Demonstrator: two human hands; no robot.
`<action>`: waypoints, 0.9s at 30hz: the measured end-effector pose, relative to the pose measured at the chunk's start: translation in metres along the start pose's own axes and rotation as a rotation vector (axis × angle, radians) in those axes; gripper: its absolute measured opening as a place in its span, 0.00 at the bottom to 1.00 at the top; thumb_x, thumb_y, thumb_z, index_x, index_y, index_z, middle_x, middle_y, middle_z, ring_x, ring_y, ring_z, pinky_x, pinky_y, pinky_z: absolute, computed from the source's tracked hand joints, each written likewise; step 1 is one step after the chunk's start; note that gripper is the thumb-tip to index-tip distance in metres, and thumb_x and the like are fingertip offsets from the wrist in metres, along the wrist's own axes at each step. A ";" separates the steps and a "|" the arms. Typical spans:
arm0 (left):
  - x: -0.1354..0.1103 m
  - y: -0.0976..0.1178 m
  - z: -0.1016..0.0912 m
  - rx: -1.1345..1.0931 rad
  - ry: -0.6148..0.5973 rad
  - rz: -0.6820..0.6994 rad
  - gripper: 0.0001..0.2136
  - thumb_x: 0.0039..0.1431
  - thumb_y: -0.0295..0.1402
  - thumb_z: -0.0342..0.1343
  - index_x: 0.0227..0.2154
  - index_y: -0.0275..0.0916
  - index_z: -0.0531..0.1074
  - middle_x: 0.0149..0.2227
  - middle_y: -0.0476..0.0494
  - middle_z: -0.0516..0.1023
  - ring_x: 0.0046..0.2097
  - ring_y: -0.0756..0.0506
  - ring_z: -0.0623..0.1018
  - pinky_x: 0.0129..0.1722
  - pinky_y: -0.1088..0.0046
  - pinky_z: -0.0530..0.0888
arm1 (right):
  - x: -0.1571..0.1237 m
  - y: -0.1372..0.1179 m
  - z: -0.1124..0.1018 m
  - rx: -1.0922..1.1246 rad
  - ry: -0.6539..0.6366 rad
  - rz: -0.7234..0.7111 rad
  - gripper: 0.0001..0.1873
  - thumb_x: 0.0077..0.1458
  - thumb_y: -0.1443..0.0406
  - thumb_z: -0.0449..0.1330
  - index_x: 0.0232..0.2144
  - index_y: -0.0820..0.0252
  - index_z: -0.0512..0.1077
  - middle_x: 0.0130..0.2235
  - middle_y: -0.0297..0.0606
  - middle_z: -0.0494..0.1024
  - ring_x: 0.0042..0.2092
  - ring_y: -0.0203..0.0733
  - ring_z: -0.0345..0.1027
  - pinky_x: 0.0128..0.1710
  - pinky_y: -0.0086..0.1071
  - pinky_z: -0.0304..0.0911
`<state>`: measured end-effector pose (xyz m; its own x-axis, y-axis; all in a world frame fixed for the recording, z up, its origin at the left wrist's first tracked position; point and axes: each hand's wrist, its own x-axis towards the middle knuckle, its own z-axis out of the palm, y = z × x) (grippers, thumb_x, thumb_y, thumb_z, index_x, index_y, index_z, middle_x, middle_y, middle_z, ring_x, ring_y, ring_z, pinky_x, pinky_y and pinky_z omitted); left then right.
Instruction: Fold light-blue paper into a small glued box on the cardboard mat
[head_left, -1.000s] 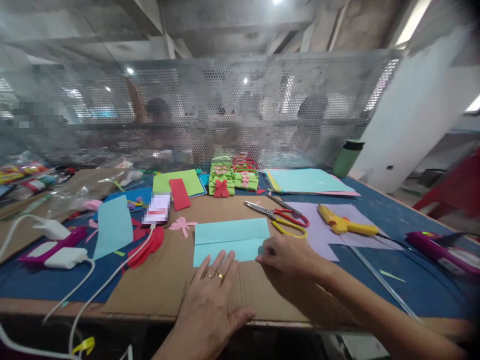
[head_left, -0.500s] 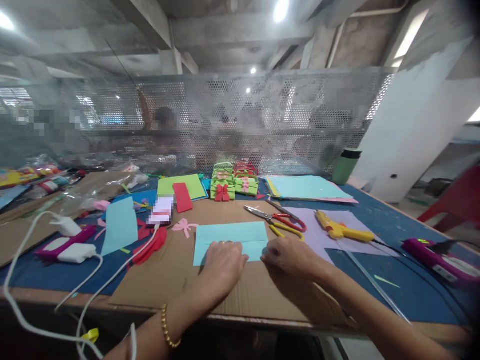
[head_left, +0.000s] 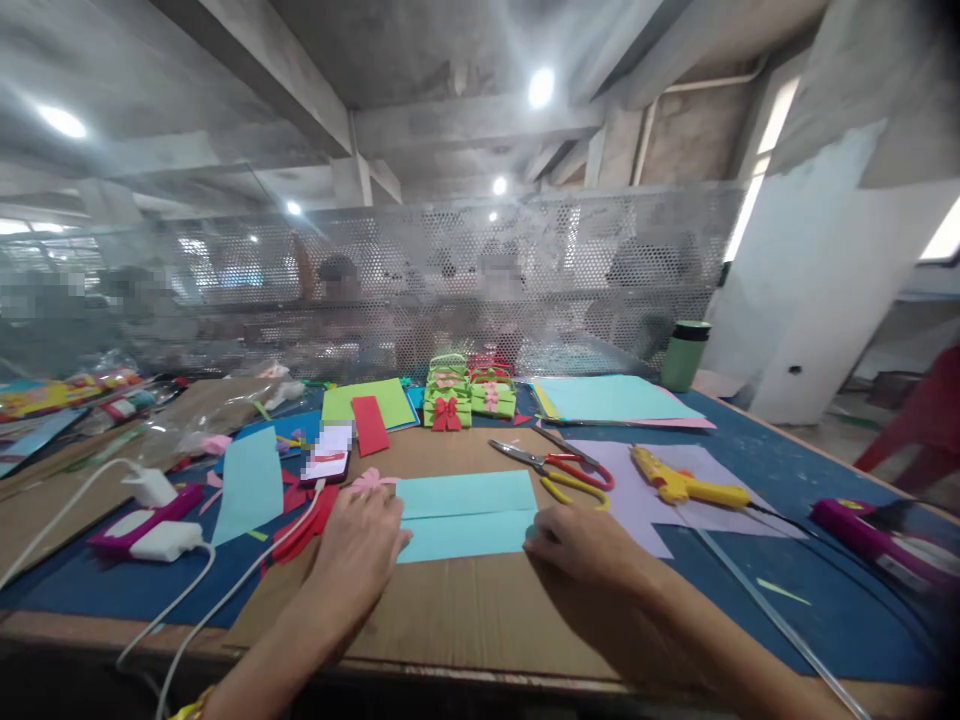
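A light blue sheet of paper point(head_left: 469, 535), with a crease running along its length, lies on brown cardboard point(head_left: 442, 620). At its left edge, my left hand point(head_left: 365, 535) is closed with curled fingers on the paper. Opposite it, my right hand point(head_left: 581, 540) is closed on the right edge; its fingertips are partly hidden. Beyond the right hand lie scissors point(head_left: 574, 463) with red handles and a yellow-handled tool point(head_left: 577, 492). A pink paper bow point(head_left: 373, 480) sits just beyond my left hand, partly covered by it.
Small green paper bags point(head_left: 448, 405) with bows stand at the back. A yellow glue gun point(head_left: 686, 485) rests on purple paper at right. Stacked coloured sheets point(head_left: 615, 398), a green bottle point(head_left: 685, 357), a phone point(head_left: 328, 452), white cables and a purple power strip point(head_left: 142, 525) surround the cardboard.
My left hand has slid left across the paper from its middle to its left edge, baring the crease. My right hand stays at the right edge. The view has tilted up slightly.
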<state>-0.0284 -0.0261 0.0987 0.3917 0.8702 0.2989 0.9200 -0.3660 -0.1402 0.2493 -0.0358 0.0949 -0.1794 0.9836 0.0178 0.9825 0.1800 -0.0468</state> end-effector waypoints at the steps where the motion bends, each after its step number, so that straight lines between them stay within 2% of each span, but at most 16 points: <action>1: 0.010 0.003 -0.002 -0.008 0.067 0.022 0.10 0.64 0.33 0.50 0.39 0.34 0.74 0.45 0.31 0.76 0.50 0.34 0.74 0.49 0.55 0.66 | 0.000 -0.001 0.000 -0.009 -0.001 0.004 0.13 0.59 0.59 0.57 0.29 0.58 0.77 0.33 0.43 0.81 0.35 0.48 0.76 0.26 0.31 0.45; 3: 0.033 0.011 -0.002 -0.145 0.078 0.080 0.11 0.64 0.37 0.51 0.41 0.36 0.73 0.47 0.33 0.75 0.49 0.36 0.73 0.47 0.58 0.68 | -0.001 -0.003 -0.002 -0.023 -0.009 0.005 0.13 0.60 0.59 0.57 0.30 0.59 0.77 0.34 0.44 0.81 0.36 0.48 0.76 0.27 0.31 0.46; 6: 0.068 0.019 0.011 -0.511 -0.056 0.158 0.09 0.58 0.36 0.55 0.40 0.39 0.73 0.48 0.38 0.75 0.51 0.37 0.72 0.53 0.59 0.64 | -0.002 -0.003 -0.005 -0.028 -0.040 -0.023 0.13 0.60 0.59 0.57 0.28 0.59 0.76 0.34 0.43 0.81 0.36 0.47 0.74 0.27 0.32 0.47; 8: 0.084 0.018 0.023 -0.607 -0.110 0.156 0.05 0.53 0.34 0.57 0.31 0.40 0.73 0.38 0.42 0.77 0.44 0.39 0.74 0.49 0.62 0.66 | -0.002 0.000 -0.010 -0.023 -0.039 -0.067 0.14 0.59 0.60 0.57 0.26 0.59 0.75 0.32 0.41 0.80 0.35 0.44 0.73 0.28 0.32 0.47; 10: 0.093 0.012 0.031 -0.683 -0.151 0.140 0.05 0.50 0.33 0.57 0.24 0.39 0.70 0.28 0.47 0.74 0.35 0.43 0.73 0.39 0.68 0.67 | 0.001 0.003 -0.018 0.000 0.014 -0.096 0.14 0.59 0.61 0.57 0.24 0.59 0.74 0.30 0.38 0.78 0.32 0.40 0.69 0.28 0.31 0.47; 13: 0.093 -0.002 0.034 -0.809 -0.151 0.078 0.07 0.50 0.35 0.54 0.23 0.39 0.68 0.24 0.51 0.69 0.29 0.48 0.69 0.29 0.74 0.62 | 0.014 0.004 -0.036 0.088 0.174 -0.085 0.17 0.62 0.60 0.53 0.23 0.59 0.70 0.26 0.35 0.74 0.29 0.36 0.63 0.27 0.30 0.46; 16: 0.089 -0.013 0.027 -0.900 -0.082 -0.032 0.09 0.53 0.39 0.51 0.25 0.39 0.67 0.25 0.52 0.66 0.28 0.49 0.66 0.27 0.75 0.59 | 0.035 -0.003 -0.046 0.194 0.363 -0.060 0.19 0.64 0.58 0.50 0.23 0.58 0.66 0.23 0.33 0.70 0.26 0.35 0.59 0.26 0.30 0.45; 18: 0.089 -0.015 0.023 -0.940 -0.035 -0.101 0.10 0.53 0.41 0.50 0.26 0.39 0.66 0.25 0.52 0.65 0.28 0.49 0.65 0.27 0.75 0.59 | 0.047 -0.011 -0.041 0.264 0.457 -0.066 0.18 0.64 0.59 0.50 0.23 0.58 0.65 0.24 0.33 0.71 0.26 0.36 0.59 0.27 0.30 0.47; 21: 0.090 -0.012 0.020 -0.992 0.032 -0.160 0.11 0.53 0.41 0.50 0.25 0.39 0.65 0.25 0.52 0.64 0.28 0.49 0.65 0.27 0.75 0.59 | 0.054 -0.026 -0.022 0.366 0.461 -0.096 0.16 0.64 0.62 0.49 0.26 0.58 0.67 0.26 0.34 0.73 0.29 0.37 0.63 0.30 0.30 0.52; 24: 0.089 -0.002 0.019 -1.152 0.082 -0.177 0.13 0.54 0.43 0.52 0.24 0.39 0.64 0.24 0.54 0.62 0.27 0.50 0.64 0.26 0.76 0.59 | 0.045 -0.038 -0.002 0.392 0.429 -0.061 0.11 0.64 0.60 0.51 0.34 0.57 0.71 0.32 0.36 0.78 0.34 0.40 0.69 0.33 0.30 0.56; 27: 0.084 0.007 0.019 -1.435 0.025 -0.178 0.16 0.52 0.47 0.58 0.25 0.38 0.64 0.23 0.55 0.64 0.25 0.51 0.65 0.24 0.77 0.61 | 0.036 -0.044 0.005 0.392 0.414 -0.021 0.12 0.64 0.55 0.54 0.38 0.56 0.70 0.37 0.38 0.79 0.37 0.41 0.71 0.36 0.31 0.60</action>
<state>0.0106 0.0509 0.1046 0.2589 0.9383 0.2294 0.1692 -0.2779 0.9456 0.1993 -0.0085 0.0922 -0.0866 0.9085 0.4087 0.8731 0.2668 -0.4082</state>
